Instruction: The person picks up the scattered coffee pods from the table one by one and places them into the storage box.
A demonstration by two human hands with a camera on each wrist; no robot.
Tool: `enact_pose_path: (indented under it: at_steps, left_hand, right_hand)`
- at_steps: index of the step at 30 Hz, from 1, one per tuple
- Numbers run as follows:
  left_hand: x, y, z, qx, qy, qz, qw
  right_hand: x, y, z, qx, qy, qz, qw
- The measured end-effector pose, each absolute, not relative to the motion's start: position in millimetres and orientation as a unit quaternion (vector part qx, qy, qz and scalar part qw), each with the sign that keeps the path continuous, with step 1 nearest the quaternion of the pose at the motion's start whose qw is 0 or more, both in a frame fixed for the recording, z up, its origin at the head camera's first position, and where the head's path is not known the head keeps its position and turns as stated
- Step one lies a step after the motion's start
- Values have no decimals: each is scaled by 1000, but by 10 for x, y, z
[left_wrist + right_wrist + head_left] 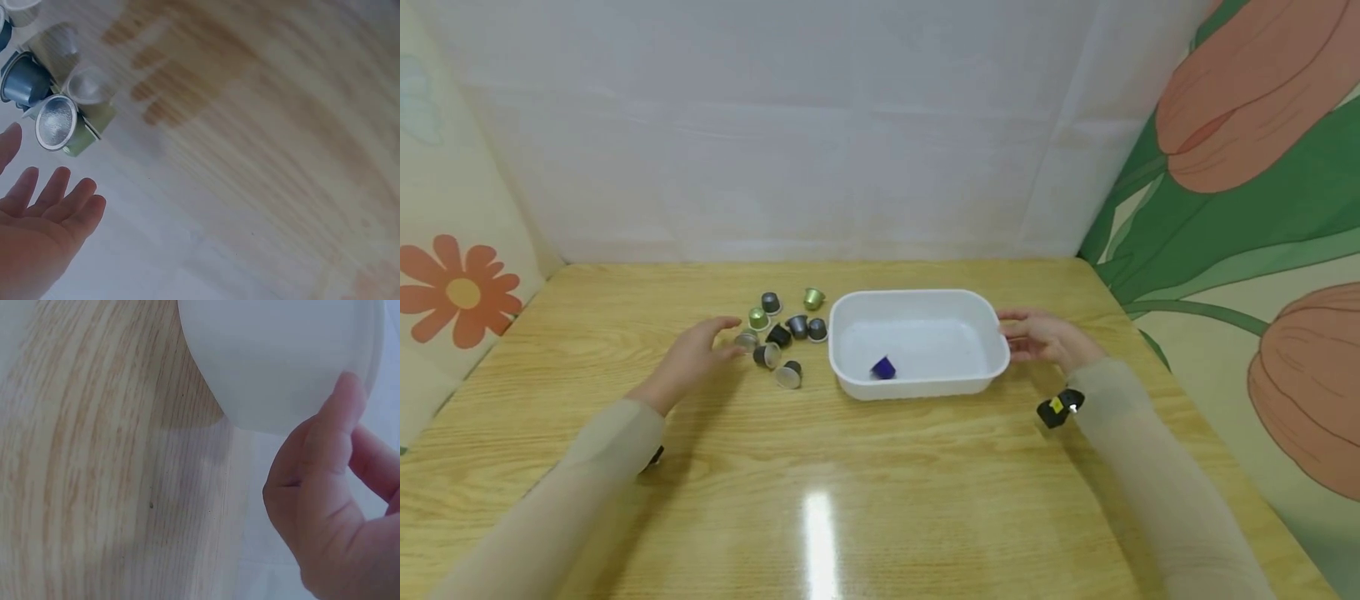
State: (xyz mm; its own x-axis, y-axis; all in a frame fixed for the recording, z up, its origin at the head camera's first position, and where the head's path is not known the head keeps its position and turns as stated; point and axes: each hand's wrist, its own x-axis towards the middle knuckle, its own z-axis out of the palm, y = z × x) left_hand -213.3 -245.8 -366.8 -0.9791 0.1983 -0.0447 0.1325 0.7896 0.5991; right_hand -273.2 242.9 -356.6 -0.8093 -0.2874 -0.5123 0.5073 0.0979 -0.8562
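Observation:
My left hand [688, 358] reaches toward a loose group of coffee capsules on the table, thumb and fingers spread. Its fingertips are close to a silver-lidded capsule [747, 340] at the group's left edge, with no capsule in its grasp. Green capsules [758, 318], a black capsule [778, 336] and several dark grey ones [797, 326] lie around it. To their right stands a white plastic tub [917, 387], holding one purple capsule [883, 367] near its front left. At the tub's right end, my right hand [1045, 337] touches the outer wall with its fingers, near the rim.
The wooden table [737, 500] stretches in front of the tub. A white cloth [812, 150] hangs behind the table, and flower-patterned panels [1240, 242] flank both sides. Black wrist cameras [1060, 408] sit below the sleeves.

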Motion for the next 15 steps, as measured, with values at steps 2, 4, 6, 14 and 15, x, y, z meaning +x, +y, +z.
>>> enact_pose_path:
  at_steps: [2,4,6,14,15]
  left_hand:
    - [-2160,-2469,-3679,91,945,309,57]
    - [-2190,-2472,-3687,96,946,304,60]
    - [-2228,-2482,-3702,101,948,296,65]
    - [-2342,-2523,-3740,111,953,269,80]
    - [-2354,-2533,-3743,113,954,264,80]
  right_hand:
    - [-2733,2431,-3560,76,680,-665,299]
    - [-2737,2435,-3556,78,679,-666,299]
    - [-2739,2436,-3556,79,675,-669,301]
    - [-2733,2426,-3552,101,681,-664,293]
    - [-2733,2426,-3553,101,682,-663,292]
